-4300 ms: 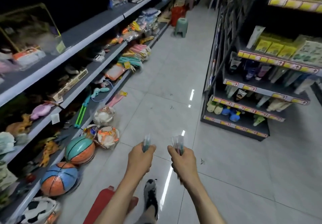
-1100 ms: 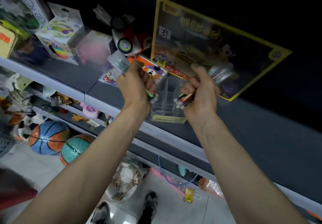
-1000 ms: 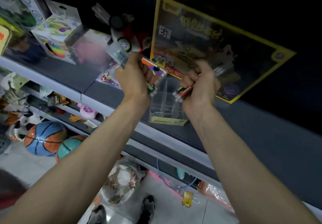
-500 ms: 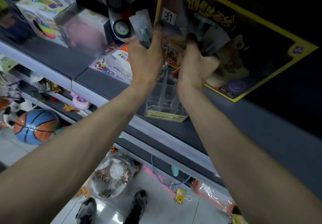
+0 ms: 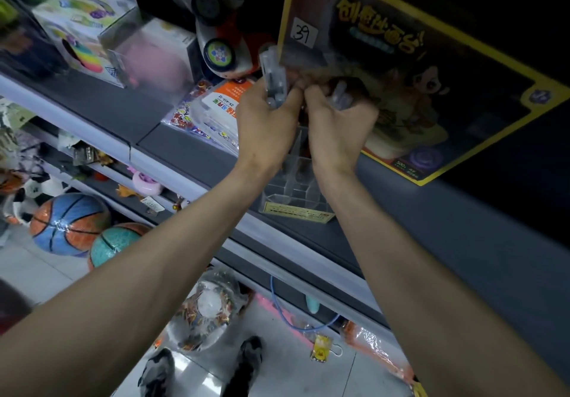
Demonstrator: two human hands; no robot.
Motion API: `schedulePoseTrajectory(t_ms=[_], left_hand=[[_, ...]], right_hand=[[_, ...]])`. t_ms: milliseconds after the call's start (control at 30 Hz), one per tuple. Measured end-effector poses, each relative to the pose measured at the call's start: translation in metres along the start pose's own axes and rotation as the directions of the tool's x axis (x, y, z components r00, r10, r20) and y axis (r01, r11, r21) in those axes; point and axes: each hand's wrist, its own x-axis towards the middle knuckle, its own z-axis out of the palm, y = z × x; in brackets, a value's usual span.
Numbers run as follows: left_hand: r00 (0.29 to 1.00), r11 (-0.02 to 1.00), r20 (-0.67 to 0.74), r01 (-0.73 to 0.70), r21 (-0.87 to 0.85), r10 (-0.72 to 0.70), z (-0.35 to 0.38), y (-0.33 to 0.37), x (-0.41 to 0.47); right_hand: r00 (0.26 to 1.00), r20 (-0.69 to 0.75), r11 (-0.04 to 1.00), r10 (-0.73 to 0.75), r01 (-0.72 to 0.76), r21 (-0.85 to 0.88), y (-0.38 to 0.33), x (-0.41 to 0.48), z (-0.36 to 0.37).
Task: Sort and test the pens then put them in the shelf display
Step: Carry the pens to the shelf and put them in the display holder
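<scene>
- Head view: the grey shelf (image 5: 431, 233) slants from upper left to lower right. Its pale front edge passes under both forearms, and a bare stretch of it lies to the right of the hands.
- Tiled floor (image 5: 37, 270) shows below the shelf's front edge, at the lower left.
- A yellow-edged toy box (image 5: 462, 66) leans at the back of the shelf, with its lower edge just behind the right hand.
- An orange and blue basketball (image 5: 69, 224) sits low at the left, well apart from the hands.
- The left hand (image 5: 265, 125) and right hand (image 5: 336, 131) are raised side by side over the shelf, with their thumbs close together.
- A clear pen holder (image 5: 296, 202) stands near the shelf's front edge, directly beneath the hands, with a yellow label on its front.
- The left grip is clamped on a clear pack of pens (image 5: 274, 78) that points upward.
- The right grip is closed around a second pack (image 5: 339, 97), which is blurred.
</scene>
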Motion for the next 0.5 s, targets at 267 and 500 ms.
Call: schedulePoseTrajectory(t_ms=[267, 500], left_hand=[[0.999, 1.0, 0.048, -0.022, 0.017, 0.022, -0.01, 0.001, -0.012], [0.994, 0.982, 0.103, 0.014, 0.189, -0.034, -0.022, -0.012, -0.02]], right_hand=[[0.999, 0.03, 0.999, 0.025, -0.024, -0.028, -0.001, 0.0, -0.006], [0.994, 0.097, 0.973, 0.045, -0.022, -0.231, -0.006, -0.004, -0.022]])
